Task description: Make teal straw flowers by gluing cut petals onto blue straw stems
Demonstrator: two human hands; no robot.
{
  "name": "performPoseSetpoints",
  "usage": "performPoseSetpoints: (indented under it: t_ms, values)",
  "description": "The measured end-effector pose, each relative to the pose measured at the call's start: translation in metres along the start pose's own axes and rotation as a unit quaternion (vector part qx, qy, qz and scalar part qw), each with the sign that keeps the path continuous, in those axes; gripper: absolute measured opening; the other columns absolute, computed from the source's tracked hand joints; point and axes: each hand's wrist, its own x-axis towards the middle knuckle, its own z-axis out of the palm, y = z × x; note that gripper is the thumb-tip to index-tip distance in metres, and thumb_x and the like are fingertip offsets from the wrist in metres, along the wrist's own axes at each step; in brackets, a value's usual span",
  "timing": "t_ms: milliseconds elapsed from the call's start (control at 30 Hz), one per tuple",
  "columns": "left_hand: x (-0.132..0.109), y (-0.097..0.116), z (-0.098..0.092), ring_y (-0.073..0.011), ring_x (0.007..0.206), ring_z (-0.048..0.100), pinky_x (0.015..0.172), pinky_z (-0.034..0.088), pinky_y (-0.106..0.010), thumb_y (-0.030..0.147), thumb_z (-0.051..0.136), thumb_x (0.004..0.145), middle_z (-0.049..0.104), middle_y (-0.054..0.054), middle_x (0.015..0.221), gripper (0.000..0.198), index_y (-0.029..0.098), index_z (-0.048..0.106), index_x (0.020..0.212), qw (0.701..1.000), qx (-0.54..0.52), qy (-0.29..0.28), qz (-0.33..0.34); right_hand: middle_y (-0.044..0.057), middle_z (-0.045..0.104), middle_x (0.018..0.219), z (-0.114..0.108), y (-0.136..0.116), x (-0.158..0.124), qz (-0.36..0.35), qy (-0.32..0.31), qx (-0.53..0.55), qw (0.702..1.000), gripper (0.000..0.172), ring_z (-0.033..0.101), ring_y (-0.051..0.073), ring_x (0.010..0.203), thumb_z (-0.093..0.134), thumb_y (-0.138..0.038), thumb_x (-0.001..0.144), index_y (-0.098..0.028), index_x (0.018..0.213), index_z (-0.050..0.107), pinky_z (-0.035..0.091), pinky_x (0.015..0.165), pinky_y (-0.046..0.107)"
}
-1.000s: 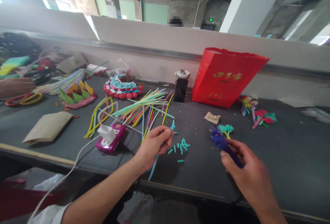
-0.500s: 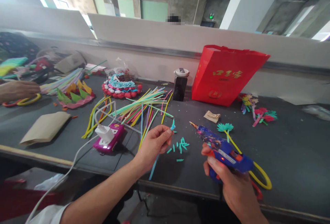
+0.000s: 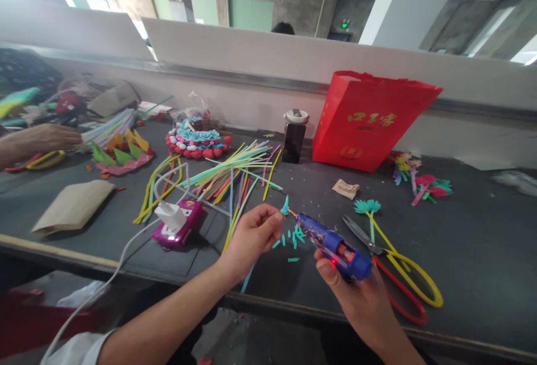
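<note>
My left hand [image 3: 251,236] pinches one blue stem [image 3: 247,278], thumb and forefinger fingers [image 3: 272,220] closed narrow just below its teal tip [image 3: 286,207]. The stem's long axis rises from the near desk [image 3: 461,253] edge, up and slightly right, and is held clear of the surface. My right hand [image 3: 361,298] is wrapped shut around the grip of one blue glue gun [image 3: 331,242]. The gun's long axis runs from lower right to upper left, and its nozzle [image 3: 292,214] stands just right of the tip, all but touching it; whether they meet I cannot tell. The left hand is the nearer to the tip. Beneath lie teal offcuts [image 3: 293,239], roughly ten and too small to count surely. One pair of scissors [image 3: 390,264] lies to the right, and one red bag [image 3: 369,118] stands behind.
</note>
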Motion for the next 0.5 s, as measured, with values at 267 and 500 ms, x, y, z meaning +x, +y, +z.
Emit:
performPoseSetpoints:
  t_ms: [267, 500]
  values:
    - [-0.0001, -0.0022, -0.0004, -0.0036, 0.044, 0.033, 0.040, 0.019, -0.017, 0.039, 0.064, 0.083, 0.049, 0.006, 0.057, 0.026, 0.017, 0.052, 0.079, 1.000, 0.006, -0.003, 0.005, -0.002, 0.071, 0.081, 0.0014, 0.0057, -0.0013, -0.018, -0.009, -0.002, 1.000, 0.011, 0.069, 0.014, 0.073, 0.060, -0.035, 0.090, -0.025, 0.089, 0.065, 0.056, 0.064, 0.021]
    - [-0.0016, -0.0009, 0.0007, -0.0038, 0.044, 0.033, 0.041, 0.020, -0.018, 0.039, 0.065, 0.082, 0.048, 0.006, 0.057, 0.026, 0.016, 0.053, 0.079, 1.000, 0.017, 0.003, 0.005, -0.001, 0.071, 0.077, 0.0001, 0.0025, -0.0011, 0.000, -0.011, -0.005, 1.000, 0.015, 0.069, 0.016, 0.071, 0.059, -0.037, 0.090, -0.024, 0.088, 0.065, 0.056, 0.063, 0.023]
